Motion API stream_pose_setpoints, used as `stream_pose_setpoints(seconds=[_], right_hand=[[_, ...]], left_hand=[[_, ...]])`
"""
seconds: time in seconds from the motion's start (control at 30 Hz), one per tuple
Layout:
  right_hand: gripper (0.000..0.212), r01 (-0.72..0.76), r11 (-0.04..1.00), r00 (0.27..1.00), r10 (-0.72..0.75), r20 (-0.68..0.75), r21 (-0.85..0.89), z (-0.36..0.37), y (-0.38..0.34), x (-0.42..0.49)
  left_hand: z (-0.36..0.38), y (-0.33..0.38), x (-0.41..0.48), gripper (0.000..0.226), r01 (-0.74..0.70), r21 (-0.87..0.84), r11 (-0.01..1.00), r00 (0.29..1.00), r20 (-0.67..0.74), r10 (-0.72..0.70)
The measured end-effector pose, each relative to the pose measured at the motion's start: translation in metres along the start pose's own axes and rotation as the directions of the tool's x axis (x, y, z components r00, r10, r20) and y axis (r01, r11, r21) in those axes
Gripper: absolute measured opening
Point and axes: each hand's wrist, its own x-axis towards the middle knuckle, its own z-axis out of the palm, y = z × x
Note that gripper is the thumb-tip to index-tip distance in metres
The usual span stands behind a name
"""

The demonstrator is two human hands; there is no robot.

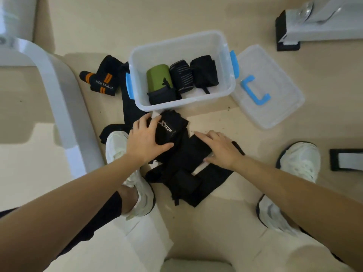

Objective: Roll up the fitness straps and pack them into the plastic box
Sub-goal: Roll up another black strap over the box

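Observation:
A clear plastic box (220, 46) with blue latches stands on the floor ahead of me. Inside lie a green roll (158, 76), a striped black roll (181, 75) and a plain black roll (204, 72). Just in front of the box, my left hand (146, 140) grips a thick rolled black strap with white lettering (169, 127). My right hand (220, 148) rests with fingers flat on a black strap (188, 154) that lies spread on the floor between my feet. Left of the box lie black straps with orange stripes (102, 82).
The box's clear lid (275, 107) with a blue handle lies on the floor to its right. A white machine frame (59, 95) curves along the left. Another white machine base (314, 28) stands at the top right. My white shoes (300, 160) flank the straps.

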Motion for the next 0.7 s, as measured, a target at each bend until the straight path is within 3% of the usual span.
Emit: stream_pose_setpoints(seconds=[0.07,0.17,0.27,0.37,0.47,0.6,0.7], right_hand=[[0.081,-0.008,1.000,0.999,0.009,0.046,-0.011,-0.005,0.002,0.004],[0.060,-0.040,0.999,0.995,0.040,0.093,0.007,-0.014,0.007,0.002],[0.045,-0.176,0.973,0.984,0.167,0.068,0.150,-0.035,0.016,-0.005],[0.027,-0.321,0.914,0.942,0.335,-0.017,0.248,-0.070,0.029,-0.013],[0.027,-0.471,0.716,0.835,0.550,-0.001,0.515,-0.111,0.039,-0.026],[0.018,-0.414,0.501,0.741,0.671,-0.039,0.760,-0.157,0.037,-0.049],[0.036,-0.387,0.385,0.709,0.705,0.003,0.838,-0.173,0.034,-0.060]], left_hand=[[0.005,0.004,0.003,0.105,0.151,-0.121,0.981,0.986,0.088,-0.141],[0.005,0.007,0.005,0.097,0.214,-0.251,0.944,0.977,0.075,-0.202],[-0.008,0.002,0.000,0.083,0.276,-0.444,0.852,0.955,0.029,-0.294],[-0.031,-0.013,-0.003,0.079,0.310,-0.492,0.814,0.948,0.096,-0.303],[-0.053,-0.028,-0.004,0.084,0.356,-0.465,0.810,0.934,0.155,-0.321],[-0.069,-0.032,-0.011,0.077,0.337,-0.493,0.802,0.941,0.144,-0.306],[-0.065,-0.019,-0.021,0.080,0.241,-0.516,0.822,0.970,0.091,-0.227]])
